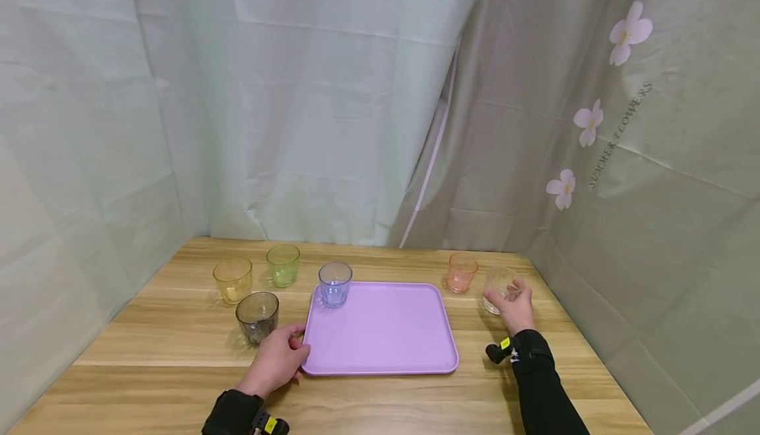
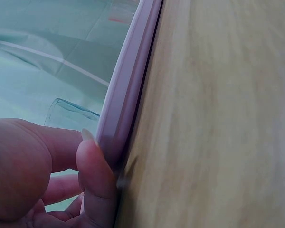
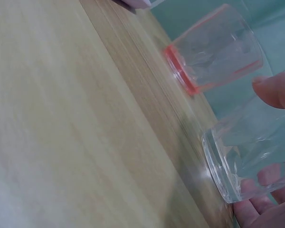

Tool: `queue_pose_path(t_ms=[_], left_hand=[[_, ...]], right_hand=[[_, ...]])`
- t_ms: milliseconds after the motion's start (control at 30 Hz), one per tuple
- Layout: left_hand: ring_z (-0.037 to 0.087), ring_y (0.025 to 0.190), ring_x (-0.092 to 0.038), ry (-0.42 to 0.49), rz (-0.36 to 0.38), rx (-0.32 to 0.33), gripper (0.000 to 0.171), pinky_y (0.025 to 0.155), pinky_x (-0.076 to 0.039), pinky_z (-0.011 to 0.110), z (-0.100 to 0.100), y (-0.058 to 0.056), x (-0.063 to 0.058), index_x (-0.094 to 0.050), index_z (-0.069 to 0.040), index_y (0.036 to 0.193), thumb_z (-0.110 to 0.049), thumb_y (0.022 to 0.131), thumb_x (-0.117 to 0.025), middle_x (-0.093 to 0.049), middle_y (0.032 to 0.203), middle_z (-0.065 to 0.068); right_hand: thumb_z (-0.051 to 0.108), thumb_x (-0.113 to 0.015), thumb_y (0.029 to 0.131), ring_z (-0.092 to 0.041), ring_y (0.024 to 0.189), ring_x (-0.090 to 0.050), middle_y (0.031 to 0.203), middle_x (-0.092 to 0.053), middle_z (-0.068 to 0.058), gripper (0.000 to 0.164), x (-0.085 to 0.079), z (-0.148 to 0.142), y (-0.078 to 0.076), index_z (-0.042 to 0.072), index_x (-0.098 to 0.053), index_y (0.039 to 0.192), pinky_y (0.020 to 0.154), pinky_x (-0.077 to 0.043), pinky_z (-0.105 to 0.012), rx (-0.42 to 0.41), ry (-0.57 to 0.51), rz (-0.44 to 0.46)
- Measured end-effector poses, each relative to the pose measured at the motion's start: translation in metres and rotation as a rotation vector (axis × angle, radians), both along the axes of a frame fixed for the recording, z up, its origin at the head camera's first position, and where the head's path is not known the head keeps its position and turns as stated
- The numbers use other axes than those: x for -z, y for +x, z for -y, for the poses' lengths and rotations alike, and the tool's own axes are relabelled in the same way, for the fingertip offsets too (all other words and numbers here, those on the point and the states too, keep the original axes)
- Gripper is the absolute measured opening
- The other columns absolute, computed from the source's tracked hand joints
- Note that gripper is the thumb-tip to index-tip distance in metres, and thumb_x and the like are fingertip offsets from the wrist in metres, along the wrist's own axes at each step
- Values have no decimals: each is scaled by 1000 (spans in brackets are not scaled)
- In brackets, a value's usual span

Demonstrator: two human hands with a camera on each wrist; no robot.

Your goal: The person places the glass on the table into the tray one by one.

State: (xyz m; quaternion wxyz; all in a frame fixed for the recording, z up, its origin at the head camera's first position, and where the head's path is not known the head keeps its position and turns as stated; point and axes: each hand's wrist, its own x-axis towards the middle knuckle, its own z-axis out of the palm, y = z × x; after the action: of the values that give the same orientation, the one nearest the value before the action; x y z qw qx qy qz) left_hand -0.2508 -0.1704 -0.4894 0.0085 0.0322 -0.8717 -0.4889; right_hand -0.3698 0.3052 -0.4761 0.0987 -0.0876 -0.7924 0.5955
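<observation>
My right hand grips a clear glass at the right of the table, thumb on one side and fingers on the other. In the right wrist view the base of this clear glass is right at the tabletop. A reddish-orange glass stands just to its left. My left hand holds the front left corner of a purple tray, its thumb against the outer wall in the left wrist view. A blue glass stands upright in the tray's back left corner.
Left of the tray stand a dark grey glass, close to my left hand, a yellow glass and a green glass. Pale curtains hang behind and beside the wooden table.
</observation>
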Motion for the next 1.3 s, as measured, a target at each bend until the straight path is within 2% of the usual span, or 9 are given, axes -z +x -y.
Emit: queue_pose_path(t_ms=[467, 800, 1300], left_hand=[[17, 51, -62, 1, -9, 2, 49, 48, -55, 30, 0, 0, 1, -61, 15, 142, 2, 95, -69, -59, 85, 8], [17, 51, -62, 4, -8, 2, 50, 47, -55, 30, 0, 0, 1, -60, 15, 143, 2, 96, -70, -58, 86, 8], [17, 51, -62, 1, -6, 1, 49, 48, -54, 29, 1, -1, 2, -60, 15, 142, 2, 96, -70, -58, 86, 8]], right_hand=[[19, -74, 104, -55, 162, -25, 170, -22, -36, 96, -1, -1, -2, -3, -6, 169, 135, -27, -61, 2, 2, -10], [21, -75, 104, -56, 161, -25, 169, -22, -37, 96, -4, -2, 1, -4, -8, 168, 135, -26, -62, 3, -1, -10], [24, -77, 102, -51, 167, -19, 173, -22, -35, 101, -11, -10, -5, -2, -7, 170, 137, -23, -60, -10, -7, -15]])
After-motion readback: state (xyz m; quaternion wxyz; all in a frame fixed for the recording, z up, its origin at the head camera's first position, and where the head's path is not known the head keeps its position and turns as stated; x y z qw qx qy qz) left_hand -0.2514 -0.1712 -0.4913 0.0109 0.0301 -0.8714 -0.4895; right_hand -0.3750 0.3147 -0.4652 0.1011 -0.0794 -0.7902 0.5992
